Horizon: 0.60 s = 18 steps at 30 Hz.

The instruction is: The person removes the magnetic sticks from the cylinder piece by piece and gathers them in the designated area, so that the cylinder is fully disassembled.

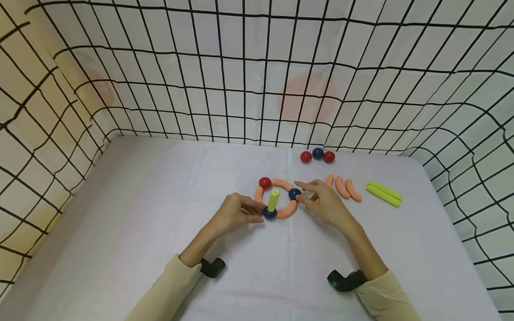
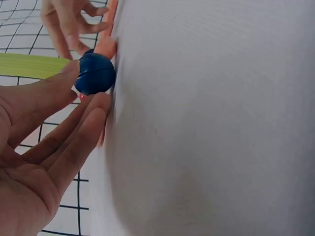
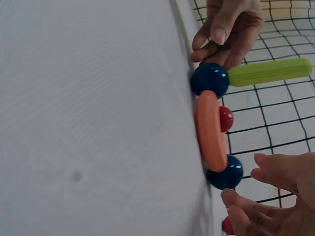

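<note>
My left hand (image 1: 239, 210) pinches the near blue ball (image 2: 96, 74) between thumb and fingers. A lime-green ribbed stick (image 1: 273, 200) stands upright on that ball. Curved orange pieces (image 1: 287, 210) join it to a red ball (image 1: 264, 183) and a second blue ball (image 1: 295, 194), making a ring flat on the table. Beside the second blue ball is my right hand (image 1: 327, 205), its thumb and fingers spread around the ball's outer side. In the right wrist view, the fingertips (image 3: 228, 195) lie close to this ball without gripping it.
Behind the ring sit two red balls (image 1: 306, 157) and a blue ball (image 1: 317, 153). Loose orange curved pieces (image 1: 342, 187) lie to the right, and two green sticks (image 1: 384, 194) farther right. Black wire mesh (image 1: 265, 74) borders the white table (image 1: 153, 175) at the back and sides.
</note>
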Tool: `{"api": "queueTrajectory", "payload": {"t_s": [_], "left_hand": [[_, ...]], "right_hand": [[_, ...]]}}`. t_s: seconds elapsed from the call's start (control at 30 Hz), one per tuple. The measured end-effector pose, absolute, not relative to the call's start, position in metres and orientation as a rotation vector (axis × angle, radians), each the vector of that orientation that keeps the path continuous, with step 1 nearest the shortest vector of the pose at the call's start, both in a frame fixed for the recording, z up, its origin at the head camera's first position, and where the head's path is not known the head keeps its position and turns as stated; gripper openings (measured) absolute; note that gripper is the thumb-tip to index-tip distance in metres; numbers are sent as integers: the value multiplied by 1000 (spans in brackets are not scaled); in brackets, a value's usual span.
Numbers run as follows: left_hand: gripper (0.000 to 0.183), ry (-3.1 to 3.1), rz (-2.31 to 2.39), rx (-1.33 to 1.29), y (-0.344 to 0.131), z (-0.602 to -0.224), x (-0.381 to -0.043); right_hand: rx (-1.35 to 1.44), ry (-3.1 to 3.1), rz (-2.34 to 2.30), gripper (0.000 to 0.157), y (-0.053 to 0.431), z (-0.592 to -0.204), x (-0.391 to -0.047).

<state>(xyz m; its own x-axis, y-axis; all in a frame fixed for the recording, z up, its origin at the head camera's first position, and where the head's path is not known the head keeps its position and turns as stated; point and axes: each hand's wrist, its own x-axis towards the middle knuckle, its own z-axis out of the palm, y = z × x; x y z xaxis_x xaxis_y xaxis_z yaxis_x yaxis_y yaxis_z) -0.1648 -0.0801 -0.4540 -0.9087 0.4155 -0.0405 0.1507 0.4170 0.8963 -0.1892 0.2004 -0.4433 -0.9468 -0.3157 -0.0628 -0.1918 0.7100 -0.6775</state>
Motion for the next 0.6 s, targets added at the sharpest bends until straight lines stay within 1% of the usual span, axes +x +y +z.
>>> {"api": "queueTrajectory", "payload": {"t_s": [0.17,0.33,0.47,0.6], "left_hand": [[29,2483,1493,539,-78,-453,-166],[28,2506,1500,573,-74,-454,-168],[26,2529,1490,576,-71,-455,-168],[24,2553,1477,574,-69,-456,-168]], "right_hand": [[-572,2720,-1144,51,194,-430,-181],[-826,2554,-1341,52,175,-417,-170],[-951,2517,-1388,46,163,-412,-163],[-963,2616,-1407,36,164,-411,-163]]}}
